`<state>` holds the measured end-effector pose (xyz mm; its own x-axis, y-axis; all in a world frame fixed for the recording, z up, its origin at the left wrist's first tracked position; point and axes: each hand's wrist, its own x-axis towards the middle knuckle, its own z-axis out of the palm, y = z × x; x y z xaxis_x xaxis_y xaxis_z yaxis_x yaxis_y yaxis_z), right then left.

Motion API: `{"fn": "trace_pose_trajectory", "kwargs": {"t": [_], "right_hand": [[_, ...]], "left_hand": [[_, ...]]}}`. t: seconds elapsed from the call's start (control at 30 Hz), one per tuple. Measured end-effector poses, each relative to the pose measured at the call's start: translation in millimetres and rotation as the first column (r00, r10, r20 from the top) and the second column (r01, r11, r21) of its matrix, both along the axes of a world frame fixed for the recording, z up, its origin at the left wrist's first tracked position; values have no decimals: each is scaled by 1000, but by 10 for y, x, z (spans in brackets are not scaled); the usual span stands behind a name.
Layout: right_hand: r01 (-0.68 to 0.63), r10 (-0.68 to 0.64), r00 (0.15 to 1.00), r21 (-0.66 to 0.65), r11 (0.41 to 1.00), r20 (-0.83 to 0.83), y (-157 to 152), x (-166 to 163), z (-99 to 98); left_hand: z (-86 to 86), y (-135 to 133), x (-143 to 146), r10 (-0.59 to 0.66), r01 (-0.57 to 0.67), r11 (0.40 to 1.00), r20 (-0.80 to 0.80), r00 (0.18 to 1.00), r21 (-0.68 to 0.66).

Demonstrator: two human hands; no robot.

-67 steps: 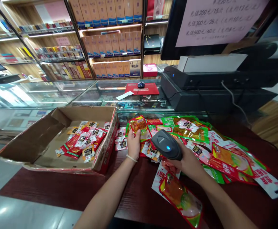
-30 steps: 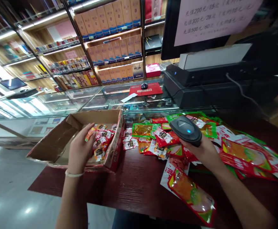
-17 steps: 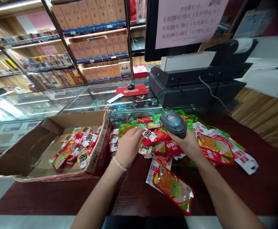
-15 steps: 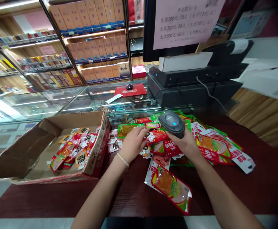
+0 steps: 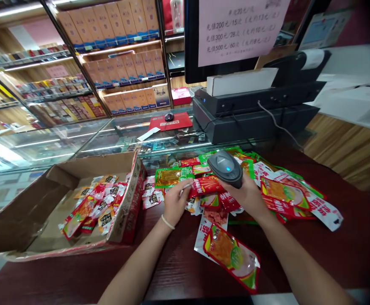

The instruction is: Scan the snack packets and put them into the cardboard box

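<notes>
A dark grey barcode scanner [image 5: 225, 166] is gripped in my right hand [image 5: 250, 197], its small blue light glowing on top, above a pile of snack packets. My left hand [image 5: 176, 203], closed, pinches the left end of a red snack packet [image 5: 205, 185] just in front of the scanner. Behind my left fingers lies a green-edged packet [image 5: 172, 177]. Closer to me, a red-and-green packet [image 5: 234, 256] overlaps a white packet [image 5: 200, 239]. More packets [image 5: 283, 192] are heaped to the right of my right hand.
On the left stands an open cardboard box [image 5: 45, 226] with several small packets inside. Small white-and-red packets [image 5: 152, 199] lie beside it. Behind are a glass counter [image 5: 109, 137], a mouse [image 5: 169, 117] on a red mat, and a black cash register [image 5: 229, 123] with a monitor.
My left hand has drawn back slightly and its fingers have closed on the red packet. The scanner stays above the pile in my right hand. The view has shifted a little.
</notes>
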<state>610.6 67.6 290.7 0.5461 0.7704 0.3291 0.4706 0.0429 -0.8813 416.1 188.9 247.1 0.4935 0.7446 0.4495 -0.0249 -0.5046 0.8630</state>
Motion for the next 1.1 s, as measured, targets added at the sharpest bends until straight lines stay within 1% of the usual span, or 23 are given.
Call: {"fn": "trace_pose_trajectory", "kwargs": {"t": [0.03, 0.07, 0.1, 0.13, 0.17, 0.2, 0.27, 0.33, 0.4, 0.47, 0.53, 0.73, 0.9, 1.03, 1.1], "right_hand": [[-9, 9, 1000, -10, 1000, 11, -5, -5, 1], [-28, 29, 999, -21, 999, 22, -8, -11, -1], [-58, 59, 998, -40, 998, 36, -10, -19, -5], [-94, 98, 994, -73, 993, 54, -9, -32, -12], [-131, 141, 987, -123, 984, 73, -8, -49, -21], [-171, 190, 978, -184, 968, 90, -5, -72, -31], [-247, 288, 952, -292, 924, 105, 1, -136, -49], [-303, 354, 930, -335, 892, 100, 2, -213, -57], [-331, 382, 919, -342, 879, 93, -2, -286, -54], [-340, 393, 916, -362, 868, 84, -11, -339, -43], [-355, 411, 909, -384, 853, 73, -19, -368, -33], [-402, 453, 891, -417, 815, 27, -19, -384, -27], [-407, 456, 889, -394, 824, 34, -20, -394, 10], [-401, 450, 892, -391, 828, 39, -29, -390, 29], [-395, 441, 897, -379, 837, 39, -29, -377, 19]], "left_hand": [[3, 24, 4, 84, -69, 986, 98, 992, -151], [8, 56, 9, 176, -116, 946, 180, 968, -302], [15, 93, 14, 263, -133, 888, 248, 932, -441], [22, 133, 16, 333, -116, 822, 304, 893, -558], [31, 172, 16, 379, -71, 760, 351, 856, -646], [41, 205, 14, 404, -11, 709, 393, 826, -705], [67, 250, 5, 422, 108, 644, 469, 776, -757], [95, 265, -3, 416, 214, 600, 529, 740, -771], [117, 266, -8, 408, 302, 561, 575, 709, -771], [124, 265, -11, 397, 363, 541, 611, 685, -759], [115, 269, -14, 381, 395, 542, 636, 671, -742], [108, 274, -6, 374, 393, 547, 636, 675, -739], [158, 259, 1, 377, 395, 546, 638, 672, -739], [98, 271, -5, 375, 387, 533, 620, 689, -752], [66, 274, 11, 375, 354, 555, 607, 701, -752]]}}
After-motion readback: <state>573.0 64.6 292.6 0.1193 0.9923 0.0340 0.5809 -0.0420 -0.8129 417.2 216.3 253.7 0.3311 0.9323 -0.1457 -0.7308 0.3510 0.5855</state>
